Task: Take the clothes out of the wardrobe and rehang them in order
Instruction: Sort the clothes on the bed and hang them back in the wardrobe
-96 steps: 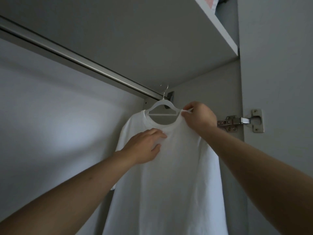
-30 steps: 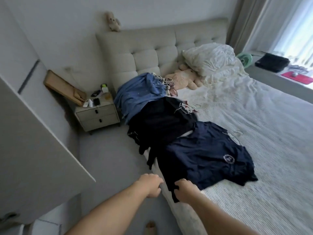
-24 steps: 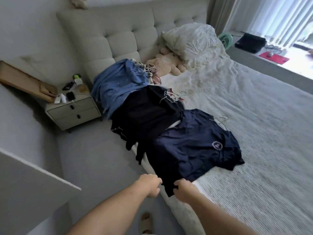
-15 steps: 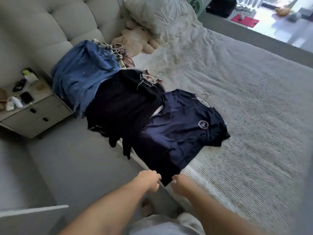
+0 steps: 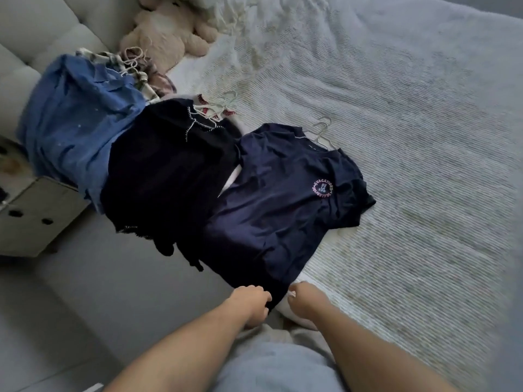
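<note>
Both hands curled at navy shirt hem

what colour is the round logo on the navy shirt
Pink and pale blue lettering, seen in the head view.

Three piles of clothes lie side by side across the bed.

Bed under a pale ribbed bedspread, wrinkled toward the top. Tufted grey headboard at upper left. Beige plush toy lying against the headboard, beside a crumpled white pillow, partly cut off at the top edge. Nightstand at left, two dark knobs on its drawer fronts. Grey floor alongside.
</note>
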